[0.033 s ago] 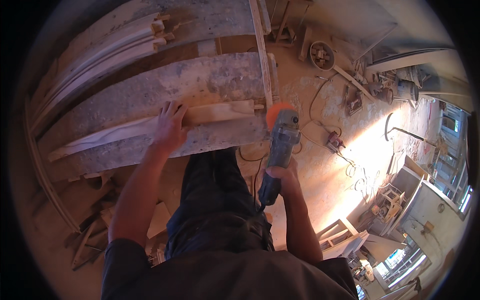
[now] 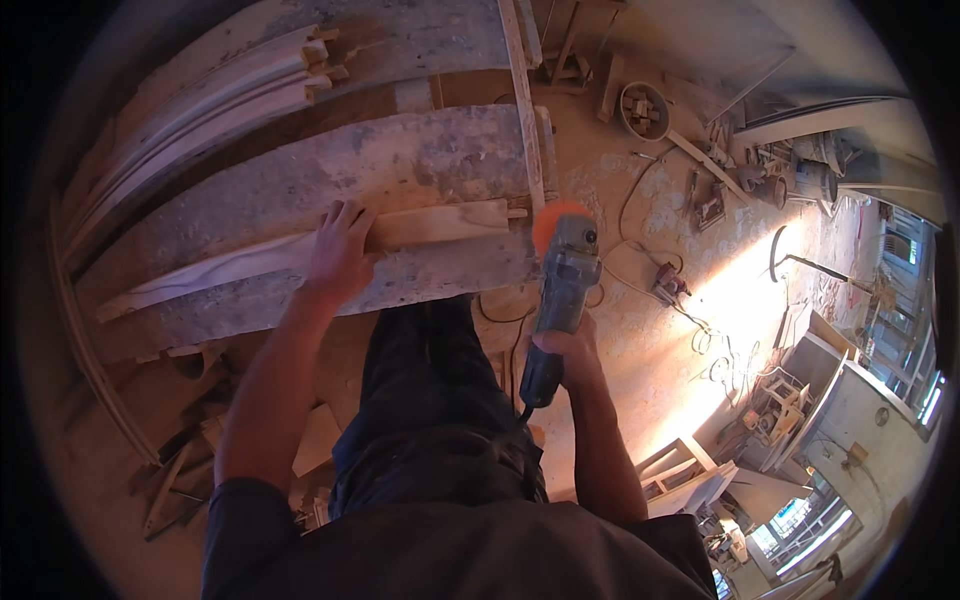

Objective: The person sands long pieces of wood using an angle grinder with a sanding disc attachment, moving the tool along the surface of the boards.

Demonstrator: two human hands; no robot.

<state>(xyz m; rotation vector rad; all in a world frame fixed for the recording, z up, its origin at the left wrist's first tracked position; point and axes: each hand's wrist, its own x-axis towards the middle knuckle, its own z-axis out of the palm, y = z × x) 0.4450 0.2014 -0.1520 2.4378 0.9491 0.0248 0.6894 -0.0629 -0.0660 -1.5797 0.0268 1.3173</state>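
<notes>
A long pale wooden rail (image 2: 440, 222) with a small tenon at its right end lies along a worn workbench board (image 2: 440, 150). My left hand (image 2: 342, 252) grips this rail near its middle, fingers bent over its far side. In my right hand (image 2: 570, 350) is a grey angle grinder (image 2: 568, 285), held by its body with the cord at the lower end. The grinder's orange disc (image 2: 547, 228) is near the rail's tenon end, just off its right. Whether disc and wood touch, I cannot tell.
Several tenoned wooden rails (image 2: 230, 100) lie stacked on the far left of the bench. A narrow crosspiece (image 2: 524, 100) runs along the bench's right end. On the dusty floor are a bucket of wood offcuts (image 2: 643, 110), a red power tool (image 2: 669, 284) and loose cables (image 2: 622, 215).
</notes>
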